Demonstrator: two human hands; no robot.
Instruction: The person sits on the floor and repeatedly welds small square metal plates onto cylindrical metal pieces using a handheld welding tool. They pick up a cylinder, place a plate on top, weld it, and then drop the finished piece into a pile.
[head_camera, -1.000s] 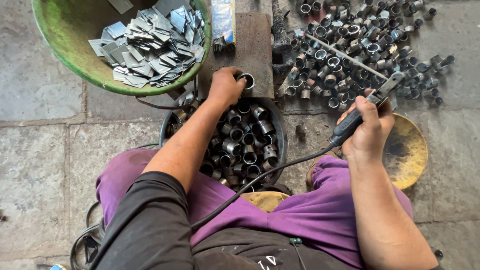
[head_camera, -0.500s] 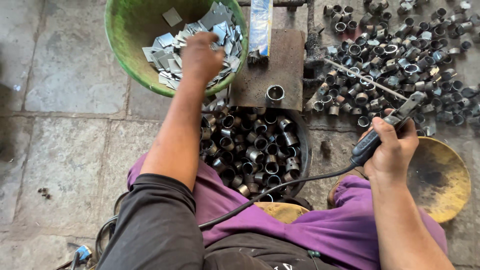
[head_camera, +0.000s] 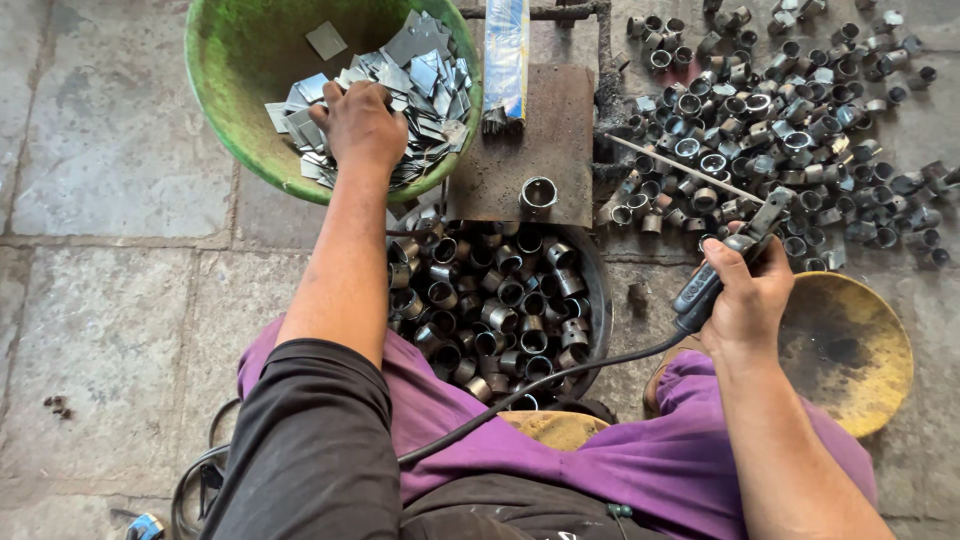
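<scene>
A: Which step? The left hand (head_camera: 360, 125) is down among the plates (head_camera: 420, 75) in the green bowl (head_camera: 230, 90), fingers closing on one, apparently.

B: The right hand (head_camera: 745, 295) grips the electrode holder (head_camera: 725, 265); next, likely seating a plate squarely on the ring (head_camera: 538, 193).

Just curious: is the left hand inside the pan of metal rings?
No, the left hand rests on flat metal squares in the green bowl.

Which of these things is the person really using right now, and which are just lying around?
In use:
left hand in the flat metal squares in the green bowl
right hand gripping the welding holder with its rod
single ring on the rusty plate

Lying about:
pan of rings
ring pile on floor
yellow dish
</scene>
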